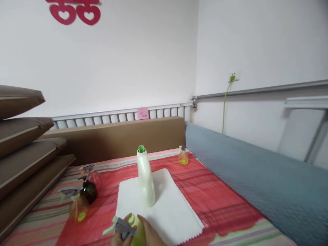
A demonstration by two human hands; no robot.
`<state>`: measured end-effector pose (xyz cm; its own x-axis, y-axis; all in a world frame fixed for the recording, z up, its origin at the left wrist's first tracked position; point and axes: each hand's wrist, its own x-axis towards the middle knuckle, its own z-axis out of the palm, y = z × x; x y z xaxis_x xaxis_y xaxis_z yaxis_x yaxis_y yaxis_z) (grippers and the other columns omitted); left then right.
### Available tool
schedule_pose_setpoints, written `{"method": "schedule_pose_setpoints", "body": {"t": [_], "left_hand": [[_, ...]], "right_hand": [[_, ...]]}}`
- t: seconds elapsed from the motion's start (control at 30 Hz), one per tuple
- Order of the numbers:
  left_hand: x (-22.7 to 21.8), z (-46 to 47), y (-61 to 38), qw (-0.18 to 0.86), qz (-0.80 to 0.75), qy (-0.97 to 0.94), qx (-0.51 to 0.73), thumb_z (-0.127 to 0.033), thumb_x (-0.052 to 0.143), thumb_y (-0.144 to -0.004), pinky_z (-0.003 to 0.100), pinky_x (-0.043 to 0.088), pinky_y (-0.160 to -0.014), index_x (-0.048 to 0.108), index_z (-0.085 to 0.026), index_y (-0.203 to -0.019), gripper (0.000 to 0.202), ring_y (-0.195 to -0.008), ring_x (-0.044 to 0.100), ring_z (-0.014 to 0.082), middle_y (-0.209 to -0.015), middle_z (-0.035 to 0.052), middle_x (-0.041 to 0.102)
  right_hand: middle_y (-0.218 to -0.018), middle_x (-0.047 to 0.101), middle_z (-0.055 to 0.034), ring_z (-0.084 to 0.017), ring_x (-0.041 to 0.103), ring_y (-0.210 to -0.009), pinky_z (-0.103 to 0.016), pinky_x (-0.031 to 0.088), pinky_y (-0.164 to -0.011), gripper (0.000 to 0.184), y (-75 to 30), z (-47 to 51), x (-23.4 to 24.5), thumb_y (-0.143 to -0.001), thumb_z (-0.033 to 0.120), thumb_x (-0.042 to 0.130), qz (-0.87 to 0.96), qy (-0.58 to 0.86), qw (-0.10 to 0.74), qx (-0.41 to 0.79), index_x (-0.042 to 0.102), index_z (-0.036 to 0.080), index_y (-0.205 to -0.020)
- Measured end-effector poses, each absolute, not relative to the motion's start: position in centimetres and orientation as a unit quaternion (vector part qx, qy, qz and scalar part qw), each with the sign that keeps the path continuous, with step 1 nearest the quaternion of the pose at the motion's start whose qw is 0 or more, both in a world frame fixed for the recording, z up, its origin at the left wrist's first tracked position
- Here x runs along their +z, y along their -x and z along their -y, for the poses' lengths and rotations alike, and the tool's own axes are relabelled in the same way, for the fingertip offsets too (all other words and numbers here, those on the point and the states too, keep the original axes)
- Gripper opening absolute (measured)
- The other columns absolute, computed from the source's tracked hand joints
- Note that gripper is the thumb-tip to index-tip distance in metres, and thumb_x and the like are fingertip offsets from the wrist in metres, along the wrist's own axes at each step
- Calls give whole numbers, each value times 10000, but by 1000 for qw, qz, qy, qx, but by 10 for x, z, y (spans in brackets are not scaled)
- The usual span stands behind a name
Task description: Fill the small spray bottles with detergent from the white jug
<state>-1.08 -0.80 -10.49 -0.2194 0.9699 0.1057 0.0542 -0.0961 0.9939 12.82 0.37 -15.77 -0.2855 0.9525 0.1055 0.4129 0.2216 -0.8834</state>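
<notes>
At the bottom of the head view, my right hand (151, 232) is wrapped round the side of a yellow-green bottle (138, 230). A bright ring-shaped rim shows at the bottle's top. My left hand (119, 240) is closed on a grey trigger spray head (124, 228) with a pale green lever, right beside that rim. Whether the spray head is joined to the bottle I cannot tell. Just beyond my hands, a tall pale green jug (146, 181) with a green spout insert stands upright on a white cloth (174, 218) with zigzag edges.
Left of the cloth stand a clear spray bottle (79, 206), a dark pump bottle (89, 191) and a pinkish spray bottle (94, 177). A small spray bottle with yellow liquid (183, 157) stands far right. Stacked brown cushions (25, 171) and a blue-grey padded side (238, 164) flank the striped red sheet (205, 191).
</notes>
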Motion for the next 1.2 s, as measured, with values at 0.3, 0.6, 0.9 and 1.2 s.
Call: {"method": "schedule_pose_setpoints", "body": {"t": [0.3,0.6,0.9,1.2], "left_hand": [[-108,10,7,375,-525,-515,564,-505,753,-510,411,528,-842,671,-146,-932,560,-954,655,342,-1003,137,713],[-113,0,21,375,-547,-577,476,-419,711,-601,443,473,-914,629,-118,-1017,520,-1039,616,337,-1052,149,692],[-97,11,13,403,-534,-599,440,-285,735,-562,359,533,-715,582,-85,-1101,596,-751,688,269,-814,76,729],[-80,8,23,391,-547,-550,495,-289,723,-592,376,508,-821,609,-82,-1078,540,-926,659,284,-1029,140,700]], "right_hand": [[-1474,321,-126,-268,228,-1370,-428,161,-1135,621,-236,47,-147,-737,212,542,680,646,268,222,428,126,-1342],[-1199,579,-99,-230,531,-1113,-456,416,-955,294,-336,41,-151,-886,267,512,527,798,249,156,542,155,-1156],[-964,639,-42,-156,622,-795,-351,533,-703,292,-351,7,-153,-874,396,531,484,811,116,308,587,147,-1016],[-958,633,-38,-143,618,-762,-325,535,-670,278,-348,6,-160,-889,375,512,492,794,44,354,575,153,-1043]]}}
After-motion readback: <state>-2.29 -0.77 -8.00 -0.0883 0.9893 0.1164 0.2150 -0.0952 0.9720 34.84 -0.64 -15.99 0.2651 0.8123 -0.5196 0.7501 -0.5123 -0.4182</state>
